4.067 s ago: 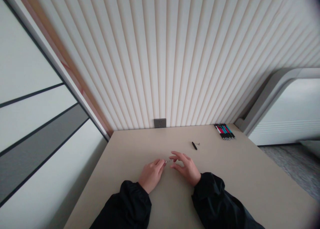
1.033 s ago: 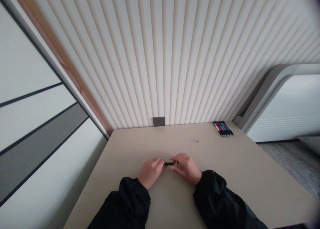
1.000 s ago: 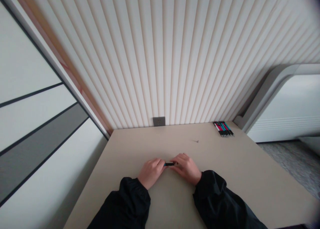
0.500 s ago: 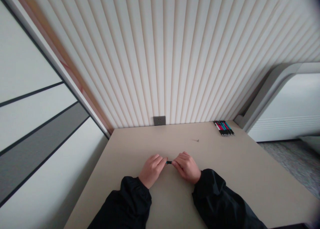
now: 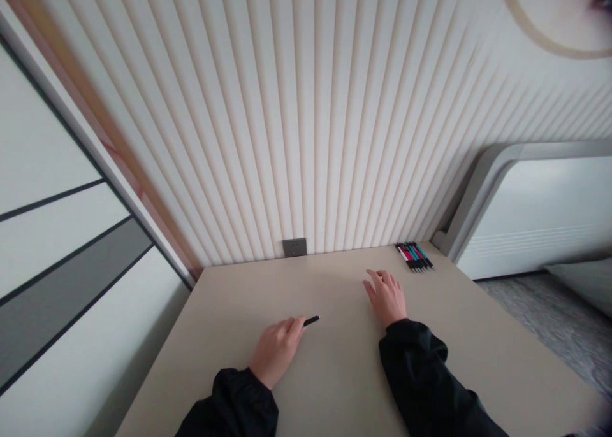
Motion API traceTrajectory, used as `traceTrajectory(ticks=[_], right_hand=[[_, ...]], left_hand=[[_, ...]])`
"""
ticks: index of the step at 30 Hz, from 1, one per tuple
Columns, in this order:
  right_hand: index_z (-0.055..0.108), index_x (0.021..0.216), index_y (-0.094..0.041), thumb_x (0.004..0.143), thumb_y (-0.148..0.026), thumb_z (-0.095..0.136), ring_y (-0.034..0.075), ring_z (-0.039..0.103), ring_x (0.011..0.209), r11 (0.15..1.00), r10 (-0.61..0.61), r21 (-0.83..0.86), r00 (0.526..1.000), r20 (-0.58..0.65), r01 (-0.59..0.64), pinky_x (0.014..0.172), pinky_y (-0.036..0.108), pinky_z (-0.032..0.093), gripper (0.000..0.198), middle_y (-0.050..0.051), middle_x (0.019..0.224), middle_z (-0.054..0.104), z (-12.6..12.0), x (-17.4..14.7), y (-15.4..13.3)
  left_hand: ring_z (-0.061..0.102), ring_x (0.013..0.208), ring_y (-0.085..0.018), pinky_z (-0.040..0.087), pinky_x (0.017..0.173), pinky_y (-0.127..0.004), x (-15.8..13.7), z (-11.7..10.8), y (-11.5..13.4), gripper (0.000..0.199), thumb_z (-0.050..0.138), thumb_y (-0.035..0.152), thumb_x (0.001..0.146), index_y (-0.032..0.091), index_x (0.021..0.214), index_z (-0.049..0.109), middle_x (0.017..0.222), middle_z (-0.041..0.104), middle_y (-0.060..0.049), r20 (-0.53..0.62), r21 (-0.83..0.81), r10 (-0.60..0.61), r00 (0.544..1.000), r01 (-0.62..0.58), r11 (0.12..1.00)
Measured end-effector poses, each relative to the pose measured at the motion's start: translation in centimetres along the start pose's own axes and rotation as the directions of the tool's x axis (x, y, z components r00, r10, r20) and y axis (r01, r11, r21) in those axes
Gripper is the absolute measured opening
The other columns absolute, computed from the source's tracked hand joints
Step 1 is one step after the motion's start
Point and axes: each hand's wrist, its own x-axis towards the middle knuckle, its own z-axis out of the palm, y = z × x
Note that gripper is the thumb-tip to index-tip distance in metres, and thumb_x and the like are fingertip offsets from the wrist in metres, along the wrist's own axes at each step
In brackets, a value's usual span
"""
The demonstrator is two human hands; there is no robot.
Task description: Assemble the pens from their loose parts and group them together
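My left hand is closed around a pen. Its dark front end sticks out to the right past the fingertips, while the rest is hidden in the hand. Farther right and deeper on the table, my right hand is low over the surface. Its thumb and index finger point left with a gap between them, and I make out nothing held there. The small upright piece seen earlier on the table does not show now; the right hand's fingers are around that spot.
A row of several pens with black, white, pink and teal parts lies at the table's back right corner. The beige table meets a ribbed wall with a dark socket. A white headboard stands to the right.
My right hand has let go of the pen's end and moved right and away from me, its fingers opening. My left hand keeps the pen, whose front end now shows. The view has tilted slightly upward.
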Motion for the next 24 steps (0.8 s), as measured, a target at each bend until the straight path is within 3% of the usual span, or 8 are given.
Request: traceTrajectory(ticks=[4,7,10,12,16,24], right_hand=[[0.058,0.115,-0.022,0.095,-0.032,0.052,0.018,0.058,0.100,1.000,0.017,0.021,1.000,-0.005,-0.017,0.086,0.036,0.051,0.023,0.008,0.122,0.056,-0.9,0.1,0.5],[0.058,0.114,-0.022,0.094,-0.032,0.052,0.018,0.058,0.100,0.998,0.027,0.057,0.999,0.021,-0.028,0.086,0.036,0.051,0.023,0.008,0.122,0.056,0.2,-0.6,-0.3],[0.063,0.107,-0.021,0.095,-0.033,0.050,0.015,0.062,0.086,0.993,0.029,0.109,0.997,0.068,-0.036,0.077,0.031,0.053,0.021,0.006,0.107,0.064,2.0,-1.9,-1.6],[0.068,0.099,-0.021,0.095,-0.034,0.049,0.014,0.062,0.077,0.975,-0.011,0.222,0.993,0.120,-0.016,0.071,0.026,0.052,0.023,0.004,0.090,0.068,3.1,-3.0,-2.7],[0.071,0.099,-0.022,0.091,-0.035,0.053,0.016,0.063,0.080,0.911,-0.130,0.410,0.973,0.192,0.041,0.075,0.028,0.050,0.023,0.005,0.086,0.070,4.1,-4.5,-4.2],[0.071,0.091,-0.021,0.090,-0.037,0.056,0.017,0.064,0.078,0.919,-0.085,0.394,0.971,0.224,-0.011,0.075,0.029,0.049,0.022,0.004,0.083,0.070,4.1,-4.6,-4.2]], left_hand=[[0.064,0.066,-0.018,0.046,0.057,-0.027,0.2,-0.4,0.2,0.013,0.048,0.020,0.093,0.020,0.102,0.057,0.077,0.066,-0.002,-0.007,-0.001,0.013,1.000,-0.013,1.000],[0.063,0.066,-0.017,0.046,0.058,-0.027,0.3,-0.7,0.4,0.012,0.048,0.021,0.093,0.021,0.100,0.058,0.076,0.064,-0.002,-0.013,-0.026,0.039,0.999,-0.040,0.999],[0.062,0.066,-0.017,0.045,0.059,-0.026,0.4,-0.7,0.5,0.012,0.047,0.022,0.094,0.020,0.098,0.059,0.075,0.064,-0.002,-0.009,-0.029,0.058,0.998,-0.058,0.998],[0.063,0.067,-0.017,0.045,0.060,-0.026,0.4,-0.7,0.5,0.012,0.048,0.022,0.094,0.021,0.099,0.059,0.077,0.064,-0.002,0.003,-0.021,0.054,0.999,-0.054,0.998],[0.063,0.068,-0.017,0.045,0.060,-0.026,0.4,-0.8,0.6,0.013,0.047,0.021,0.094,0.021,0.100,0.059,0.078,0.065,-0.002,0.017,-0.020,0.049,0.999,-0.049,0.999],[0.063,0.067,-0.016,0.044,0.060,-0.025,0.3,-0.8,0.6,0.016,0.045,0.024,0.095,0.022,0.101,0.059,0.077,0.064,-0.002,0.009,-0.057,0.049,0.999,-0.048,0.997]])
